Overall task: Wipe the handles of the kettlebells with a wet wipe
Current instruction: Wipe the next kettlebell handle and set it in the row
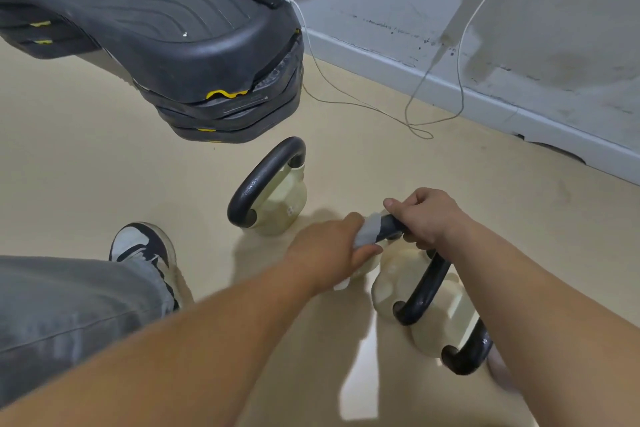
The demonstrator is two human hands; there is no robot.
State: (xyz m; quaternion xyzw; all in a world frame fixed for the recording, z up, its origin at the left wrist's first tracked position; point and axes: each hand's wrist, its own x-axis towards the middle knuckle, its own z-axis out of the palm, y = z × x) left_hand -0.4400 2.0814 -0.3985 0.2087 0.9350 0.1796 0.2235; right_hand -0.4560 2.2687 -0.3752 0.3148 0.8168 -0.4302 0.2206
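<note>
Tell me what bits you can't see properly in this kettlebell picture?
Head view:
- Wet wipe: mostly bunched inside the left grip.
- Handle being wiped: ends covered by the wipe and the right grip.
- Nearest kettlebell: partly behind the right forearm.
- Mark on the far kettlebell: too small to read.
- Step platform: cut off by the top and left edges.

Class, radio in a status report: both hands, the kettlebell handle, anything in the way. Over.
Left hand grips wet wipe round handle. Right hand grips same handle. Next kettlebell close beside, not blocking.
</note>
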